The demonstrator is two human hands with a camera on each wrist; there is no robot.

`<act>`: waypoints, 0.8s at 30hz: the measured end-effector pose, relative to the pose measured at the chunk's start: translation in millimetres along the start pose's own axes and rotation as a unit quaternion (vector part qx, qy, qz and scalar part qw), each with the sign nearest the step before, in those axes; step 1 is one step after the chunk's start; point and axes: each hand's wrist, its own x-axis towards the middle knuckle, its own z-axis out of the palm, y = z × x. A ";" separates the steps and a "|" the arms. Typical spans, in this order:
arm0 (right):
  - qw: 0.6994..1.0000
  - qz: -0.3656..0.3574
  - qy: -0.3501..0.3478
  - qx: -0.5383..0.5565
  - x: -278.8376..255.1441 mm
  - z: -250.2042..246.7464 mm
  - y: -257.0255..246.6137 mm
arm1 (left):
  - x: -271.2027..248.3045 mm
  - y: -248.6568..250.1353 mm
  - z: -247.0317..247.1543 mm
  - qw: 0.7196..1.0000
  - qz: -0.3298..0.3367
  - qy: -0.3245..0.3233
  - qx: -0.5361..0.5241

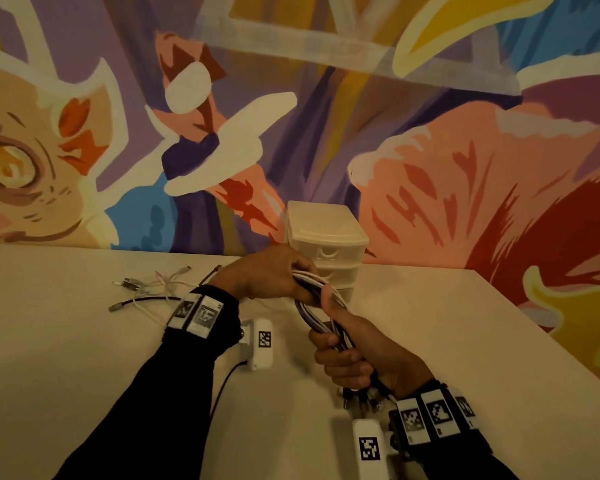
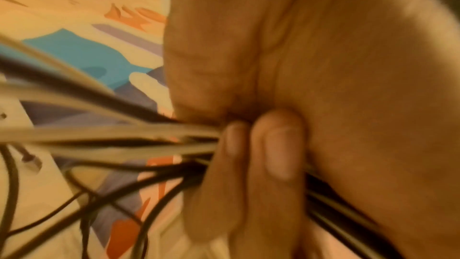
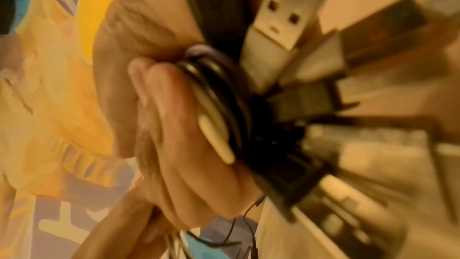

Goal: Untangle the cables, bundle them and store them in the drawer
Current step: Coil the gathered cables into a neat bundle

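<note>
White and black cables (image 1: 314,299) form a gathered bundle above the surface; loose cables (image 1: 149,289) lie left; the white drawer unit (image 1: 326,244) stands behind, shut.

No text, brand or number can be read. The wristbands (image 1: 437,415) and white wrist cameras (image 1: 264,342) carry only black-and-white square code markers.

Black long sleeves (image 1: 146,393) reach both wrists, each strapped with a black band (image 1: 433,415) carrying white square-patterned tags.

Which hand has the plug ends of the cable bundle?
The right hand: plugs stick out below its fist, while the left hand grips the bundle's far end.
</note>
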 end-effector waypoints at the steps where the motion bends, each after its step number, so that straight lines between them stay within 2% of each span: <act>1: 1.000 -0.005 0.014 -0.013 -2.1 -0.5 0.1 | -4.3 1.4 -4.3 0.999 -0.014 -0.044 0.007; 4: 0.998 -0.013 0.042 -0.033 -3.4 -2.1 -0.3 | -17.1 7.2 -14.8 0.991 -0.067 -0.115 0.008; 9: 0.994 -0.025 0.093 -0.048 -3.4 -4.5 -1.3 | -23.1 10.3 -19.5 0.986 -0.125 -0.112 0.005; 11: 0.992 -0.027 0.102 -0.064 -4.8 -2.6 -2.3 | -19.1 9.9 -15.0 0.990 -0.120 -0.074 -0.019; 13: 0.989 -0.031 0.109 -0.092 -7.0 -0.4 -2.1 | -12.4 8.3 -10.5 0.991 -0.105 -0.013 -0.088; 16: 0.985 -0.039 0.115 -0.120 -6.7 -3.3 -0.3 | -3.7 7.1 -5.2 0.980 -0.046 0.026 -0.190; 20: 0.989 -0.011 0.137 -0.056 -2.8 -3.3 -3.7 | 1.5 11.9 2.7 0.976 -0.032 0.068 -0.202; 24: 0.984 -0.036 0.173 -0.038 -0.4 -3.9 -3.7 | 10.2 15.4 16.4 0.977 -0.046 0.093 -0.189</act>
